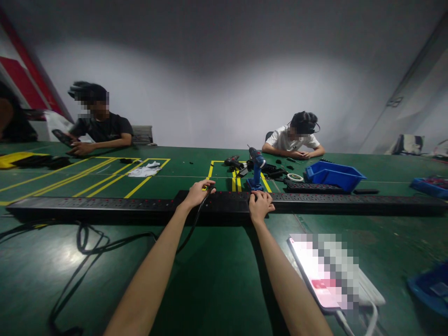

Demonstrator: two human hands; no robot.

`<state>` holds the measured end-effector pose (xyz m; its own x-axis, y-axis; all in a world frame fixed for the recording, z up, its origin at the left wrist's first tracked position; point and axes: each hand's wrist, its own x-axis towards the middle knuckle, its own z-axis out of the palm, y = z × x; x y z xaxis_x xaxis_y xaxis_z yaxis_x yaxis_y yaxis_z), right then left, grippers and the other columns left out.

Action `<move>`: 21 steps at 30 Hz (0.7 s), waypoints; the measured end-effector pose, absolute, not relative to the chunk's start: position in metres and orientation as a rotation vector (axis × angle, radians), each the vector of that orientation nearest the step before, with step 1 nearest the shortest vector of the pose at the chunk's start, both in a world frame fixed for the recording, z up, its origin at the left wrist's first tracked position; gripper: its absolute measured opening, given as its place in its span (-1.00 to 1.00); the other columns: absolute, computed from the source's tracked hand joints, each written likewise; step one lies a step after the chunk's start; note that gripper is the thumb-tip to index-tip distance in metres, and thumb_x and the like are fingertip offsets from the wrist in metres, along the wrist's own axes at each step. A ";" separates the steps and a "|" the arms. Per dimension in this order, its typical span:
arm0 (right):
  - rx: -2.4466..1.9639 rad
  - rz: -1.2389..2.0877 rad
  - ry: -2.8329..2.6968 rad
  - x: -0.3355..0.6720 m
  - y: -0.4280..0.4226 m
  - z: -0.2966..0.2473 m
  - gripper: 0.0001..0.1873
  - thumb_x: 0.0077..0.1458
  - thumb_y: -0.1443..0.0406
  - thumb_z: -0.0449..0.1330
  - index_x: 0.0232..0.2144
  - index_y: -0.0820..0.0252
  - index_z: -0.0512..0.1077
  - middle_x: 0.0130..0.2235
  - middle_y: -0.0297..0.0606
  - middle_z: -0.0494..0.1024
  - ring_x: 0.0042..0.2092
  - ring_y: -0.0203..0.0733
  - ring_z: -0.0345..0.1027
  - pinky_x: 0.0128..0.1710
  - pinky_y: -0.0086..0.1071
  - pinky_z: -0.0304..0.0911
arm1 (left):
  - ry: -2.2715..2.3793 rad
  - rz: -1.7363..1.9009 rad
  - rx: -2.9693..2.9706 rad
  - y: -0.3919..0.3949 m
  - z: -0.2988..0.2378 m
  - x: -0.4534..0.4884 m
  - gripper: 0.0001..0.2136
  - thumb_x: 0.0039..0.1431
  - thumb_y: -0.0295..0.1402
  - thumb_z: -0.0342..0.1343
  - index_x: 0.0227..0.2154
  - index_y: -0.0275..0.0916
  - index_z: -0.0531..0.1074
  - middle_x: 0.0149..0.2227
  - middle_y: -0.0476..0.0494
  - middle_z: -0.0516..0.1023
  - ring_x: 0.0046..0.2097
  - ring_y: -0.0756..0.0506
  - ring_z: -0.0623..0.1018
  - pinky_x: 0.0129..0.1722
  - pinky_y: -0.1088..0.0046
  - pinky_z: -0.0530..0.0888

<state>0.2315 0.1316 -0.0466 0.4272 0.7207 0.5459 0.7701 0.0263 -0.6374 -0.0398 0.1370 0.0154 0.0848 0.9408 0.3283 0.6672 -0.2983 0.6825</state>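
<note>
Across the green table in front of me lies a long black power strip (122, 208) with rows of sockets and small red marks. My left hand (196, 194) is closed on the end of a black cable (195, 226) just above the strip's middle; the fine detail of that end is too small to make out. My right hand (261, 205) rests on the strip right of centre, its fingers curled over the body. Behind it stands a blue cordless drill (257, 163), upright on its battery.
Loops of black cable (101, 249) spread at the left. A lit phone (311, 266) lies at the right front, with a white cord. A blue bin (334, 176), a tape roll (295, 177) and dark parts sit behind the strip. Two people sit across the table.
</note>
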 end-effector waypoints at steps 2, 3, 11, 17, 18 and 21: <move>-1.712 -0.061 -1.303 0.231 0.132 -0.047 -0.64 0.21 0.19 -0.04 -0.19 0.02 0.56 -0.01 -0.18 0.49 0.16 0.05 0.03 0.08 -0.01 -0.19 | 1.621 1.031 1.996 0.137 0.012 -0.042 -0.61 0.08 -0.09 0.21 -0.03 -0.06 0.52 -0.08 -0.09 0.63 0.00 -0.17 0.58 0.05 0.28 0.45; -1.719 -0.059 -1.305 0.231 0.132 -0.047 -0.63 0.22 0.20 -0.04 -0.19 0.02 0.56 0.00 -0.17 0.49 0.16 0.06 0.03 0.08 0.00 -0.19 | 1.628 1.029 1.995 0.137 0.011 -0.042 -0.61 0.09 -0.08 0.20 -0.02 -0.05 0.52 -0.08 -0.09 0.63 0.00 -0.17 0.58 0.04 0.29 0.45; -1.714 -0.049 -1.295 0.231 0.132 -0.047 -0.64 0.21 0.20 -0.03 -0.20 0.01 0.57 0.01 -0.19 0.50 0.17 0.06 0.04 0.08 0.01 -0.19 | 1.605 1.068 2.014 0.136 0.000 -0.042 -0.59 0.10 -0.08 0.20 0.00 -0.07 0.50 -0.07 -0.09 0.64 -0.02 -0.16 0.60 0.02 0.33 0.46; -1.722 -0.039 -1.314 0.231 0.133 -0.048 -0.63 0.21 0.20 -0.04 -0.18 0.02 0.57 0.02 -0.17 0.48 0.17 0.06 0.02 0.08 0.00 -0.17 | 1.598 1.125 2.011 0.136 -0.009 -0.039 -0.61 0.13 -0.08 0.18 0.00 -0.06 0.47 -0.17 -0.05 0.65 -0.07 -0.15 0.61 0.02 0.30 0.45; -1.725 -0.042 -1.316 0.231 0.134 -0.048 -0.64 0.21 0.20 -0.04 -0.18 0.02 0.56 0.02 -0.17 0.48 0.17 0.06 0.02 0.08 -0.01 -0.17 | 1.595 1.132 2.012 0.135 -0.010 -0.039 -0.61 0.12 -0.09 0.19 0.00 -0.06 0.46 -0.16 -0.05 0.65 -0.07 -0.15 0.61 0.01 0.30 0.45; -1.729 -0.050 -1.318 0.232 0.134 -0.049 -0.64 0.22 0.21 -0.03 -0.18 0.03 0.56 0.02 -0.17 0.48 0.17 0.06 0.03 0.08 0.00 -0.17 | 1.597 1.140 2.022 0.133 -0.009 -0.037 -0.62 0.11 -0.12 0.21 -0.01 -0.08 0.46 -0.13 -0.07 0.64 -0.06 -0.15 0.61 0.00 0.31 0.45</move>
<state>0.2316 0.1342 -0.0486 0.4231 0.7368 0.5273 0.7746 0.0079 -0.6324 -0.0372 0.1332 -0.0093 0.0550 0.9212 0.3853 0.6636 -0.3221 0.6753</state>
